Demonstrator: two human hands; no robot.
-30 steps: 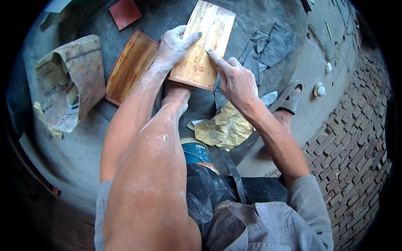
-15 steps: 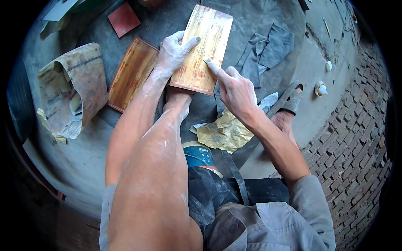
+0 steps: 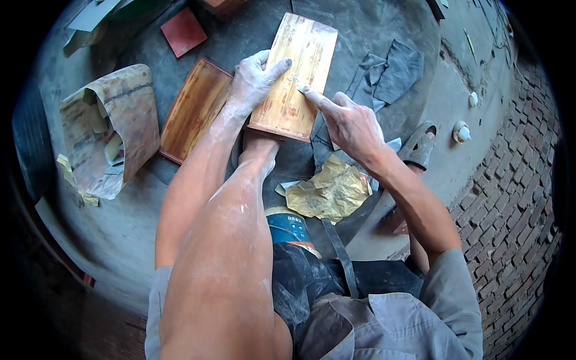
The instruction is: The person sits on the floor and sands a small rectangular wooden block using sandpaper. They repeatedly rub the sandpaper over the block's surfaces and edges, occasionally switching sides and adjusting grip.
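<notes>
A pale, brown-streaked wooden panel [image 3: 295, 78] with a reddish moulded near edge lies tilted over my raised foot. My left hand [image 3: 253, 81], dusted white, grips its left edge, thumb on the top face. White crumbs [image 3: 293, 78] lie beside that thumb. My right hand [image 3: 354, 123] reaches in from the right; its index fingertip touches the panel's face near the crumbs. The other fingers are curled under, and whatever they hold, if anything, is hidden. Left of my left forearm lies a second, browner wooden panel [image 3: 193, 111] with a raised rim.
A curled, stained sheet [image 3: 129, 114] stands on the left, and a red square piece [image 3: 183, 32] lies behind. Crumpled yellow paper [image 3: 330, 191] and a blue bucket [image 3: 287, 227] are near my lap. Grey cloth [image 3: 396, 72] lies at right, before brick paving [image 3: 510, 198].
The whole view has shifted slightly, with things appearing a little lower and to the right. My right index fingertip stays on the panel near the crumbs; the left hand keeps its grip.
</notes>
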